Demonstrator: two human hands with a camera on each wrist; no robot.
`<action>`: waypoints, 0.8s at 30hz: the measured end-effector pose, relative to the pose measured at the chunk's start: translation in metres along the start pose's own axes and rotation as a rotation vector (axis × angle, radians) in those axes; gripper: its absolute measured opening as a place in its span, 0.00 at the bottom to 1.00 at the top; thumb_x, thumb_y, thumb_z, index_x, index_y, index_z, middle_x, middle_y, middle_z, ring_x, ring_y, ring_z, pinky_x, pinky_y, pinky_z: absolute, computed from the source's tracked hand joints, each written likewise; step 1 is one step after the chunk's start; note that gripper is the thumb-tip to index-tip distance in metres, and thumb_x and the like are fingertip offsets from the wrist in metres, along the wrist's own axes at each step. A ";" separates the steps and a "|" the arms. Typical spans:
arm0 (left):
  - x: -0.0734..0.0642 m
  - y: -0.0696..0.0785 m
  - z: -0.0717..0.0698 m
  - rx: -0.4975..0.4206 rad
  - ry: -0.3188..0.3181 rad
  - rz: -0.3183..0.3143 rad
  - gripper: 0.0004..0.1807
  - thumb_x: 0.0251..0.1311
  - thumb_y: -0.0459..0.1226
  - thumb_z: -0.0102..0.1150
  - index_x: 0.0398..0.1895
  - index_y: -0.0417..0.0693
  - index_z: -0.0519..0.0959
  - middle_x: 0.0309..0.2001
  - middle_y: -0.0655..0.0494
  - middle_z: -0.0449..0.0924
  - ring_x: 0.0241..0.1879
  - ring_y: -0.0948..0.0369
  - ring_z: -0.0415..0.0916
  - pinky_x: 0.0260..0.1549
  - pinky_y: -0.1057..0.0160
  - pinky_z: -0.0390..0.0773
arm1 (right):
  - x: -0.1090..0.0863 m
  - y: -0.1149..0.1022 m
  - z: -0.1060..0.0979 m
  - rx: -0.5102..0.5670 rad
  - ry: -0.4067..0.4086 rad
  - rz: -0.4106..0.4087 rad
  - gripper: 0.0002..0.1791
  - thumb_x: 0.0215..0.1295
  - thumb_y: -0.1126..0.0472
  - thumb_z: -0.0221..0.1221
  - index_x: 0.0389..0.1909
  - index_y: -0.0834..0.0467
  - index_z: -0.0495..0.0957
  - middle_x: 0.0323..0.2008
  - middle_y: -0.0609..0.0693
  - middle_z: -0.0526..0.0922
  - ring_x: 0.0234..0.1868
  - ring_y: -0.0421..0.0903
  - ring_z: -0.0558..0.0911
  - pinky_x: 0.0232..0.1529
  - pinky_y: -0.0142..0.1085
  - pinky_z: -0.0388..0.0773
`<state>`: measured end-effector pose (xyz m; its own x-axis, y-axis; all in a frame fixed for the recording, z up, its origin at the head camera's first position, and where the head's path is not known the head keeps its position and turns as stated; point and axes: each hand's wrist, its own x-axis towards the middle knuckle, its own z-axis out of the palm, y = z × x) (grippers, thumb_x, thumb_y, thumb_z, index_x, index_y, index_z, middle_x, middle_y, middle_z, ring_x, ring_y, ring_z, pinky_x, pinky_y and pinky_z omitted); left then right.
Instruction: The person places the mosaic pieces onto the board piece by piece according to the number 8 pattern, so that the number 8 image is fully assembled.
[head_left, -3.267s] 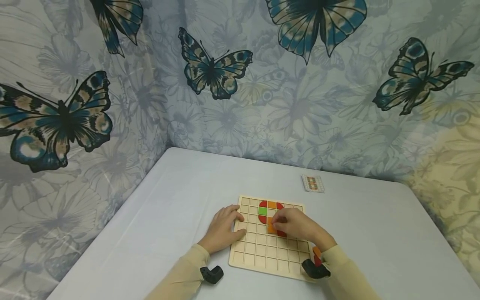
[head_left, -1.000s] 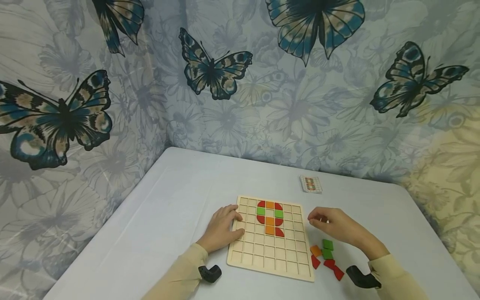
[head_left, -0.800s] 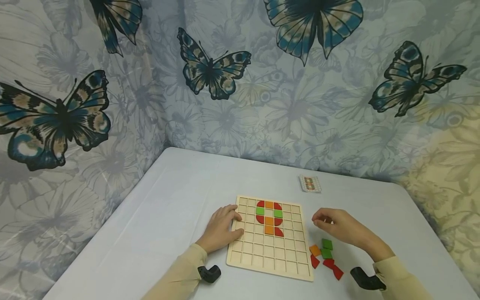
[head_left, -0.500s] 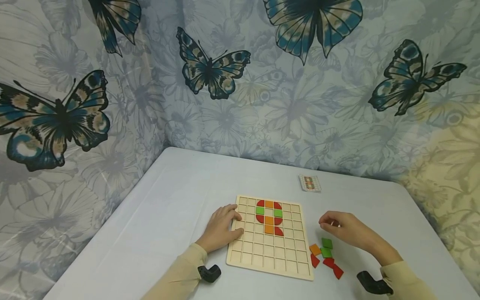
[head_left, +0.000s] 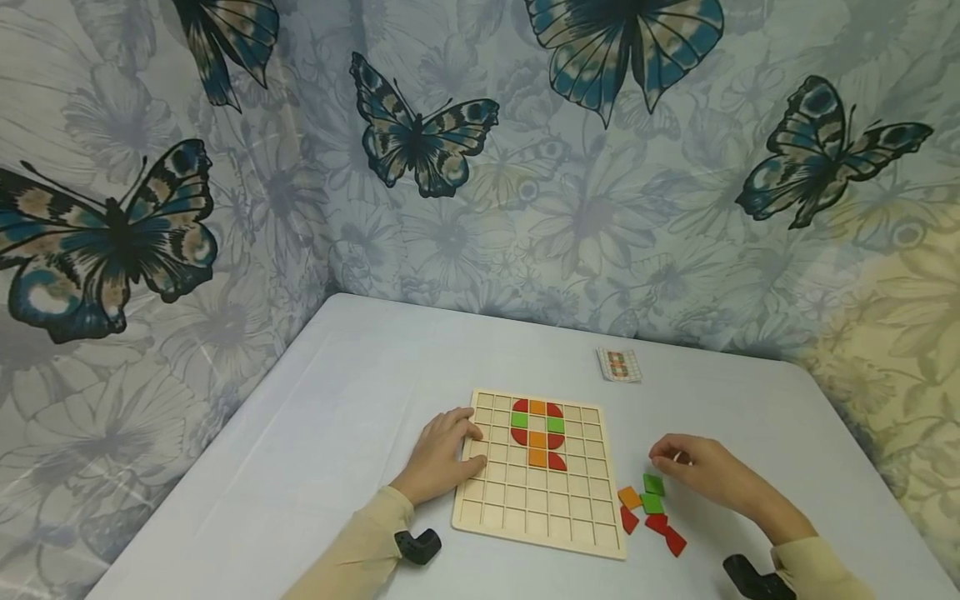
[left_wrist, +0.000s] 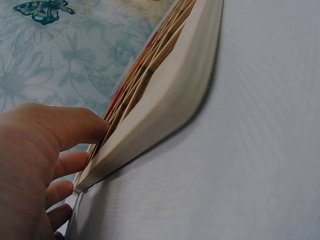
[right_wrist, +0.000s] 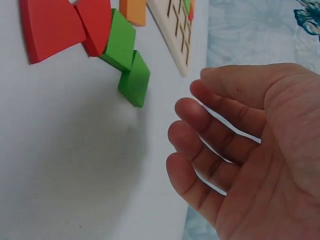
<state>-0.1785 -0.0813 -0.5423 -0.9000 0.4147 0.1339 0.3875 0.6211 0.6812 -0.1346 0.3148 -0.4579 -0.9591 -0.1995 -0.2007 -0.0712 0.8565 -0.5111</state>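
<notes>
My left hand [head_left: 438, 458] rests on the left edge of a pale wooden grid board [head_left: 517, 517], thumb and fingers relaxed over its rim. Red, orange and green tiles sit in the upper-middle cells, among them an orange square [head_left: 537, 457] with a red rounded piece [head_left: 557, 461] at its right. My right hand [head_left: 708, 471] hovers right of the board with loosely bent fingers. In the right wrist view nothing lies between its thumb and fingers. Closest to it is a green tile [right_wrist: 135, 82], touching a second green tile [right_wrist: 120, 42].
Beside the board's right edge lie a loose orange tile [head_left: 629, 497] and several red pieces [head_left: 676, 542]. A small patterned card [head_left: 619, 365] lies farther back on the white table [head_left: 360, 375]. Butterfly-printed fabric [head_left: 465, 258] hangs behind the table.
My right hand was over the board at an orange tile; it has moved off to the right, then lower towards the loose tiles. My left hand stays at the board's edge.
</notes>
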 end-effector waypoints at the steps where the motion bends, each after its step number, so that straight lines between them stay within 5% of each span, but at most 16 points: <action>1: 0.000 0.000 0.000 0.001 0.000 0.000 0.13 0.63 0.46 0.63 0.47 0.54 0.77 0.74 0.47 0.64 0.76 0.45 0.57 0.77 0.39 0.52 | 0.000 0.000 0.001 0.006 -0.002 0.003 0.08 0.70 0.58 0.61 0.43 0.58 0.83 0.36 0.47 0.83 0.35 0.40 0.74 0.30 0.30 0.73; 11: 0.001 -0.001 0.001 0.004 0.007 0.000 0.12 0.63 0.46 0.63 0.46 0.55 0.77 0.74 0.47 0.64 0.77 0.45 0.56 0.78 0.39 0.51 | -0.004 0.004 0.011 0.046 -0.025 0.063 0.08 0.69 0.59 0.62 0.44 0.58 0.82 0.36 0.47 0.81 0.37 0.44 0.74 0.30 0.30 0.75; 24: 0.000 0.002 -0.001 0.002 0.010 0.001 0.12 0.63 0.45 0.63 0.46 0.53 0.77 0.74 0.47 0.65 0.77 0.45 0.57 0.77 0.38 0.51 | -0.029 0.000 0.026 0.029 -0.040 0.079 0.11 0.67 0.56 0.65 0.47 0.53 0.81 0.32 0.44 0.79 0.31 0.35 0.72 0.28 0.28 0.72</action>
<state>-0.1778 -0.0810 -0.5407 -0.9015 0.4089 0.1421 0.3892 0.6219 0.6795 -0.0991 0.3079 -0.4740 -0.9498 -0.1510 -0.2741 0.0127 0.8565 -0.5160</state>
